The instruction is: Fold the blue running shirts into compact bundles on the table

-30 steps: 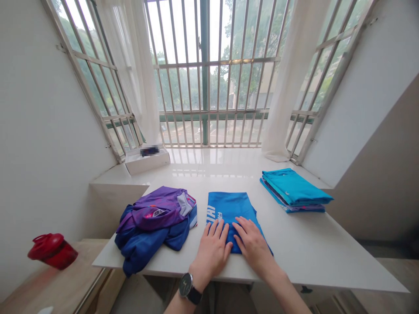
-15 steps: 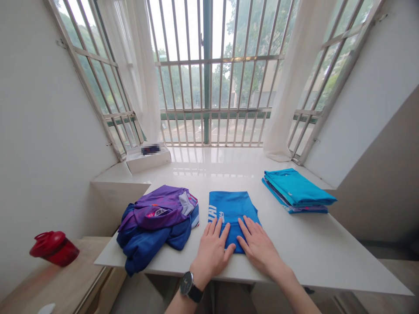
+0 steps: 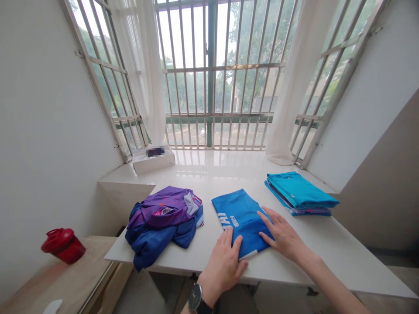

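A folded blue shirt with white lettering lies turned at an angle on the white table. My left hand, with a black watch on the wrist, rests on its lower left edge, fingers stretched out. On the shirt's right side lies my right hand, its fingers spread over the cloth. To the left sits a crumpled heap with a purple shirt on top of dark blue cloth. A stack of folded clothes, turquoise on top, stands at the right.
A white open box with a blurred dark item in it stands on the sill at the back left. A red lidded cup is on a lower wooden surface at the left. Behind the table are a barred window and white curtains.
The blue shirt has turned clockwise on the table. My right hand has moved right to its side edge, and my left hand has shifted slightly right and nearer. The view has shifted slightly.
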Motion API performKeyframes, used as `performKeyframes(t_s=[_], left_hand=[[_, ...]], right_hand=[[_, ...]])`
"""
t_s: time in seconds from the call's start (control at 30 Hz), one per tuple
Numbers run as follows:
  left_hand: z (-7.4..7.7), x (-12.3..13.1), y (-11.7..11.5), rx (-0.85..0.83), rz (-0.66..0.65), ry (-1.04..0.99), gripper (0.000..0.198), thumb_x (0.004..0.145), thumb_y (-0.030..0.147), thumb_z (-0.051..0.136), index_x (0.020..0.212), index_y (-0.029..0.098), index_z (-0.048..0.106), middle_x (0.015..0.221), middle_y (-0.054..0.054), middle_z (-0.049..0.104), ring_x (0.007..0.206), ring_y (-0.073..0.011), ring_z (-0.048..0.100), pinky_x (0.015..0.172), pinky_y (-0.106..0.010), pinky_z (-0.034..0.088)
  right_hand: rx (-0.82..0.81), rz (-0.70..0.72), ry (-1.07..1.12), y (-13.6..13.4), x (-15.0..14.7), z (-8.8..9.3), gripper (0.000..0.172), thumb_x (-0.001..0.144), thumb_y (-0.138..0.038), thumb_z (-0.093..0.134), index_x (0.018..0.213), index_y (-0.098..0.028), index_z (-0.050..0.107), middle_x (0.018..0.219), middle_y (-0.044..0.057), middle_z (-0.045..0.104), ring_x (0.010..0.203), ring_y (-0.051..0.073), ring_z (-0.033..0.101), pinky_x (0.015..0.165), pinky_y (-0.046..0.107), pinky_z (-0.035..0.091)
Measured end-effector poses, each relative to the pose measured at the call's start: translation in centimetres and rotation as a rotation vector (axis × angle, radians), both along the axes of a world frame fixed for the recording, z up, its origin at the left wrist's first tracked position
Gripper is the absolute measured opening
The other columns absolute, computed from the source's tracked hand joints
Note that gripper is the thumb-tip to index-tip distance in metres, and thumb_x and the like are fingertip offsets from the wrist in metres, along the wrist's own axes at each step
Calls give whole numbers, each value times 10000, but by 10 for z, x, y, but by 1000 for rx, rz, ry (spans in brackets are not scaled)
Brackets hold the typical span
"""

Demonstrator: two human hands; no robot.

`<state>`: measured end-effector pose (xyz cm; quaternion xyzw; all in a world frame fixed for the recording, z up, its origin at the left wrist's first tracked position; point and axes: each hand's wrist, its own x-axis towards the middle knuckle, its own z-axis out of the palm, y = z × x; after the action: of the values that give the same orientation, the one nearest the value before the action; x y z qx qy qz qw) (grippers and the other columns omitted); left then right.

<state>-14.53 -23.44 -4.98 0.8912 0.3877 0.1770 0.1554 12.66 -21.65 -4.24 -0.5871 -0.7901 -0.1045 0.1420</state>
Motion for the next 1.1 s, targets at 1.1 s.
performKeyframes(t_s=[1.1], left_hand=[[12,20,-14,-34,-19,130,785,883,636,544,1492,162,399,1482,-244,445,1280,-425,495,1090,-627,326]], right_hand=[[-387,-74,9,72,4,22,377,778,-115,582,1100,-243,732,1114,109,688,1014,262,669,885,342,490]])
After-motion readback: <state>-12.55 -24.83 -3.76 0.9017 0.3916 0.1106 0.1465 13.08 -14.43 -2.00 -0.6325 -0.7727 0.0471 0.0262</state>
